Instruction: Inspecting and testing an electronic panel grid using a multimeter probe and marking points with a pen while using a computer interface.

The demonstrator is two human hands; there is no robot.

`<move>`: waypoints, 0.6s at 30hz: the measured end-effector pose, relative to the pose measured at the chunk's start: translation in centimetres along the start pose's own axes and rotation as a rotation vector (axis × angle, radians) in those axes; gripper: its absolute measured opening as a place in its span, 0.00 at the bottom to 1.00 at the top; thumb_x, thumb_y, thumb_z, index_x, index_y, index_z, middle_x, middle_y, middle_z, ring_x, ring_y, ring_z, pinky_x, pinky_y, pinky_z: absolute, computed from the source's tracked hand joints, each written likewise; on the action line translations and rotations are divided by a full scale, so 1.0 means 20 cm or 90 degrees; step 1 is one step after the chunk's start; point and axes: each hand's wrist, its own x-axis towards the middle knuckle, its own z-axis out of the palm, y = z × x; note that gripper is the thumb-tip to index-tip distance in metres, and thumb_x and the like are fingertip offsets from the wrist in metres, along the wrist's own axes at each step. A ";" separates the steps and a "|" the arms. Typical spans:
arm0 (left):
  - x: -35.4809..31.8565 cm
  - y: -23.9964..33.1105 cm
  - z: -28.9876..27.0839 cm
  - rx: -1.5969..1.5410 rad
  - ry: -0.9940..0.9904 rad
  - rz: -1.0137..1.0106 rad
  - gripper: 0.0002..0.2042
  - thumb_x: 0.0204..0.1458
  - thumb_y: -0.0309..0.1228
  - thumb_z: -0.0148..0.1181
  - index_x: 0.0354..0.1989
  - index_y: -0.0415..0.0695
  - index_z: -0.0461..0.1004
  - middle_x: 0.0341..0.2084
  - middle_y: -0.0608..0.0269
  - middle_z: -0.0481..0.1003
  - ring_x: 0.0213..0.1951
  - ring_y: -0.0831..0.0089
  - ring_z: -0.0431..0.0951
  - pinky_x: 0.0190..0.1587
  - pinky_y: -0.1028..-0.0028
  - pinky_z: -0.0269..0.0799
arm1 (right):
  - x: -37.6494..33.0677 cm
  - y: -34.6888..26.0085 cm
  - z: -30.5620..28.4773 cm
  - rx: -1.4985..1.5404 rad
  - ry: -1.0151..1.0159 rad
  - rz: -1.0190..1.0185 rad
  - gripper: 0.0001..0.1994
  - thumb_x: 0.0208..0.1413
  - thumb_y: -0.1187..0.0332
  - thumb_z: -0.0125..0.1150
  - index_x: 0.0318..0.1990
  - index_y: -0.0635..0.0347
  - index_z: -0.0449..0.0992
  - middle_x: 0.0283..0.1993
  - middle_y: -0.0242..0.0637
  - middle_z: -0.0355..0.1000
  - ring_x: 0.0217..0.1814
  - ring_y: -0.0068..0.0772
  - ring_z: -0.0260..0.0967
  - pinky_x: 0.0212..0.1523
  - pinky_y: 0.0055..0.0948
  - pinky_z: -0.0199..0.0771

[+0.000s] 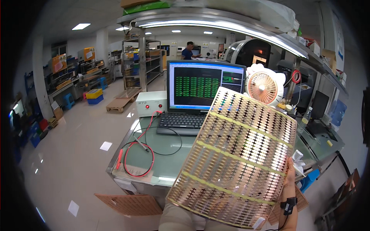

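Note:
A large copper-coloured circuit board panel (239,150) is tilted up in front of me, above the near right part of the desk. Rows of small repeated shapes cover it, and yellow-green strips run across it. My right hand (289,174) is closed on the panel's right edge, with part of its fingers hidden behind. A black band with a small device sits on that wrist. My left hand does not show. Left of the panel, a red test probe (120,158) and a grey one (143,144) lie with their coiled leads on the glass-topped desk (165,169).
A monitor (196,86) with green patterns, a black keyboard (181,120) and a white tester box (151,104) stand behind. To the right are a white fan (264,86) and a bottle (307,115). A brown perforated board (129,204) leans below the desk. Another person (187,52) is far back.

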 end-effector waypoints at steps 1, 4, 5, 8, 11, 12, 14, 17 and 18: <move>-0.03 -0.01 0.01 -0.006 0.007 -0.007 0.22 0.61 0.39 0.48 0.59 0.37 0.61 0.58 0.51 0.63 0.58 0.63 0.65 0.61 0.67 0.57 | -0.03 -0.01 0.03 -0.025 -0.044 0.018 0.12 0.64 0.61 0.49 0.44 0.59 0.71 0.40 0.33 0.75 0.37 0.24 0.75 0.37 0.25 0.79; -0.11 -0.03 0.02 -0.019 0.022 -0.025 0.21 0.61 0.38 0.49 0.58 0.37 0.62 0.57 0.51 0.64 0.57 0.63 0.66 0.61 0.67 0.58 | -0.05 0.00 0.03 -0.022 -0.095 0.032 0.14 0.64 0.60 0.48 0.47 0.61 0.69 0.42 0.36 0.75 0.39 0.26 0.75 0.38 0.27 0.80; -0.14 -0.04 0.02 -0.023 0.027 -0.030 0.21 0.61 0.37 0.49 0.57 0.37 0.63 0.57 0.51 0.64 0.57 0.63 0.66 0.60 0.67 0.59 | -0.04 0.01 0.02 -0.023 -0.088 0.033 0.14 0.64 0.60 0.48 0.47 0.61 0.69 0.42 0.36 0.75 0.39 0.26 0.75 0.38 0.27 0.81; -0.23 -0.02 0.09 -0.036 0.060 -0.039 0.20 0.60 0.36 0.50 0.56 0.37 0.64 0.56 0.51 0.65 0.56 0.63 0.67 0.60 0.67 0.60 | -0.04 0.01 0.05 -0.013 -0.138 0.048 0.15 0.64 0.60 0.48 0.50 0.61 0.68 0.43 0.37 0.74 0.42 0.28 0.75 0.42 0.31 0.81; -0.47 0.31 -0.27 0.008 0.200 -0.083 0.20 0.64 0.41 0.41 0.45 0.38 0.75 0.40 0.62 0.77 0.44 0.75 0.76 0.51 0.74 0.69 | -0.04 0.01 0.07 -0.009 -0.148 0.074 0.15 0.64 0.60 0.47 0.51 0.61 0.67 0.46 0.38 0.74 0.44 0.29 0.75 0.43 0.32 0.80; -0.56 0.45 -0.35 0.045 0.310 -0.076 0.19 0.65 0.39 0.40 0.42 0.38 0.76 0.37 0.61 0.78 0.39 0.75 0.78 0.45 0.74 0.73 | -0.03 0.02 0.07 -0.007 -0.146 0.076 0.15 0.64 0.60 0.47 0.51 0.61 0.67 0.46 0.38 0.74 0.44 0.29 0.75 0.43 0.32 0.80; -0.66 0.54 -0.53 -0.067 0.597 0.075 0.15 0.62 0.36 0.42 0.35 0.40 0.75 0.27 0.63 0.77 0.27 0.79 0.76 0.32 0.77 0.72 | 0.00 0.02 0.05 -0.017 -0.152 0.074 0.16 0.65 0.60 0.46 0.52 0.62 0.67 0.46 0.38 0.73 0.44 0.29 0.74 0.44 0.31 0.79; -0.67 0.65 -0.84 0.295 0.925 0.063 0.12 0.59 0.35 0.48 0.41 0.42 0.75 0.26 0.61 0.75 0.30 0.72 0.76 0.33 0.71 0.71 | 0.04 0.06 0.05 -0.033 -0.176 0.073 0.16 0.65 0.61 0.46 0.52 0.62 0.67 0.47 0.37 0.73 0.44 0.27 0.74 0.43 0.28 0.79; -0.65 0.66 -0.93 0.463 0.969 0.037 0.12 0.58 0.36 0.50 0.44 0.45 0.75 0.29 0.58 0.75 0.32 0.68 0.76 0.34 0.68 0.71 | 0.05 0.07 0.03 -0.037 -0.194 0.073 0.16 0.65 0.61 0.46 0.52 0.62 0.66 0.47 0.37 0.73 0.44 0.27 0.74 0.43 0.28 0.79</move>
